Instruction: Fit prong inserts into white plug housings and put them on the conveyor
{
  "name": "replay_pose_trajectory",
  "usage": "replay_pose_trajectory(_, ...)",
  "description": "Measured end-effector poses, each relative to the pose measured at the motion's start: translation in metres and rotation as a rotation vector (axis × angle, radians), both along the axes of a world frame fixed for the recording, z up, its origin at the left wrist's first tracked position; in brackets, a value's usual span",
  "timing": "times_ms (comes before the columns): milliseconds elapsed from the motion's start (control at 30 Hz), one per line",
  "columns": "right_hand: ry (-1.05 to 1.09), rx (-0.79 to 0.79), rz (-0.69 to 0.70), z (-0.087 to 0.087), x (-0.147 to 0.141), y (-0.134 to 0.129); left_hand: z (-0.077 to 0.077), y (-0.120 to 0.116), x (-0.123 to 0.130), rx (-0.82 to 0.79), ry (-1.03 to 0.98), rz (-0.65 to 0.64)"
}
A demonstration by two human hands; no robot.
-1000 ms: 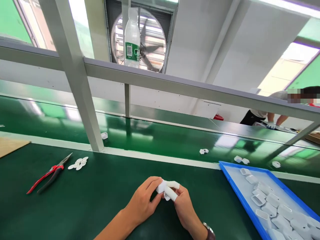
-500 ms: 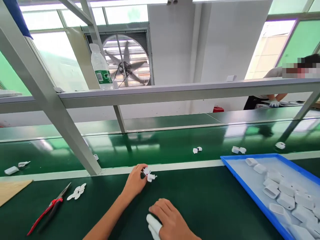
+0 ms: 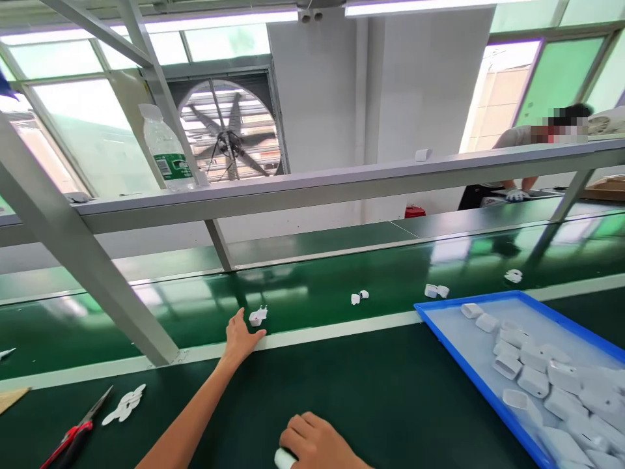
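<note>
My left hand (image 3: 240,339) reaches to the near edge of the glossy green belt (image 3: 312,306), its thumb and fingers spread apart. Just past its fingertips a small white part with thin prongs (image 3: 258,316) lies on the belt, with a gap between them. Lower in the view, my right hand (image 3: 312,443) is closed around a white piece (image 3: 284,458), whose rounded end shows at the left of the fingers. Most of that piece is hidden by the hand and the frame's bottom edge.
A blue-rimmed tray (image 3: 469,384) of white housings stands at right. Pliers (image 3: 78,430) and flat white pieces (image 3: 125,405) lie at left. More white parts (image 3: 360,297) sit on the belt. A slanted post (image 3: 97,260) carries a shelf holding a bottle (image 3: 168,153). A person (image 3: 522,140) bends beyond.
My left hand has moved forward and left to the belt and let go of the white part, which now lies there. My right hand still holds its piece. The view has shifted.
</note>
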State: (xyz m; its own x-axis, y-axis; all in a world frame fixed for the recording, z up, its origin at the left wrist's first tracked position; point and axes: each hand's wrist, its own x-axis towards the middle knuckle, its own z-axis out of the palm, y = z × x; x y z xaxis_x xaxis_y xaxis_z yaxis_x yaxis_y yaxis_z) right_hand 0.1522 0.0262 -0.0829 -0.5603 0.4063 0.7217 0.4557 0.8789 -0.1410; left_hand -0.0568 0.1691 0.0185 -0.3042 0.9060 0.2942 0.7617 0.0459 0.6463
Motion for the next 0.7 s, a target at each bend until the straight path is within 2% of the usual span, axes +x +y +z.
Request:
replay_pose_trajectory(67, -0.153, 0.011, 0.027, 0.02, 0.008, -0.006, -0.005, -0.028, 0.014, 0.057, -0.025, -0.066)
replay_pose_trajectory(167, -0.369, 0.038, 0.011, 0.053, 0.02, -0.013, -0.025, -0.073, 0.037, 0.07, -0.105, -0.25)
replay_pose_trajectory(267, -0.474, 0.001, -0.094, 0.08, 0.031, -0.012, -0.042, -0.105, 0.046, 0.013, -0.155, -0.403)
replay_pose_trajectory(367, -0.529, -0.098, -0.286, 0.098, 0.058, -0.003, -0.045, -0.119, 0.041, -0.049, -0.14, -0.464)
replay_pose_trajectory(433, -0.531, -0.189, -0.504, 0.108, 0.093, 0.001, -0.043, -0.12, 0.033, -0.1, -0.128, -0.469)
replay_pose_trajectory(500, -0.507, -0.252, -0.745, 0.119, 0.141, -0.003, -0.043, -0.119, 0.027, -0.132, -0.126, -0.475)
replay_pose_trajectory(600, -0.463, -0.302, -1.062, 0.133, 0.219, -0.026, -0.047, -0.119, 0.028, -0.124, -0.103, -0.527)
replay_pose_trajectory(700, -0.428, -0.353, -1.208, 0.141, 0.277, -0.052, -0.051, -0.124, 0.038, -0.066, -0.054, -0.611)
